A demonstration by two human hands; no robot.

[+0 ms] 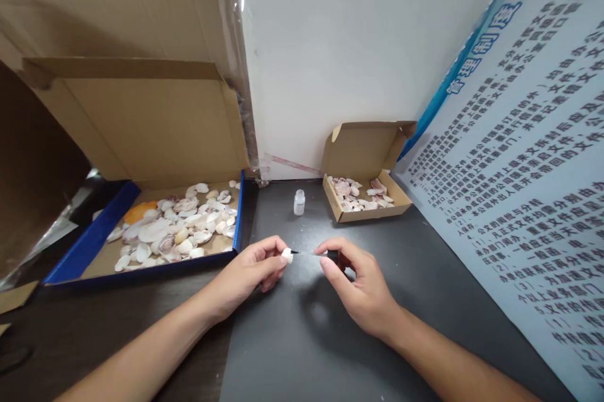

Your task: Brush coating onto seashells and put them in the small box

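My left hand [255,265] pinches a small white ribbed seashell [288,255] between thumb and fingers, above the dark table. From the right, my right hand [357,278] grips the black cap of a thin brush [309,255]. The dark brush tip is at the shell's right side; whether it touches, I cannot tell. Behind both hands stands a small clear bottle [299,203] with a pale label and an uncapped neck. What is inside the bottle is hard to make out.
To the left lies an open blue-sided cardboard box [238,213] of many seashells, with an orange one [140,212] among them. A smaller open cardboard box [372,215] with shells sits at the back right. A white wall panel [330,43] and a printed board [519,156] border the table.
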